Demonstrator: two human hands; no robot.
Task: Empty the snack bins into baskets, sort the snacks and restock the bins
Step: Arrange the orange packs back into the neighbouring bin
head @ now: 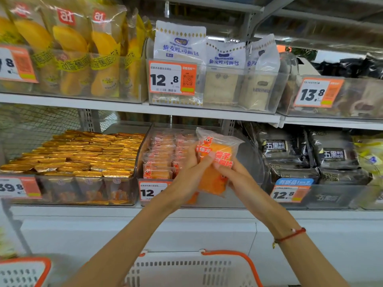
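Note:
An orange snack packet [215, 160] with red lettering is held upright in front of the middle clear bin [145, 154] on the lower shelf. My left hand [190, 172] grips its left edge and my right hand [232, 175] grips its lower right side. Inside the bin lie several similar orange packets [163, 158] in stacked rows. A white basket with orange handles [186, 270] stands below my arms, and the corner of a second basket [22, 272] shows at the bottom left.
A bin of gold-wrapped snacks [83, 154] sits to the left, and black bread packs [310, 154] lie to the right. The upper shelf holds yellow banana-bread bags [70, 56] and white toast bags [180, 44]. Price tags [172, 78] hang on the bin fronts.

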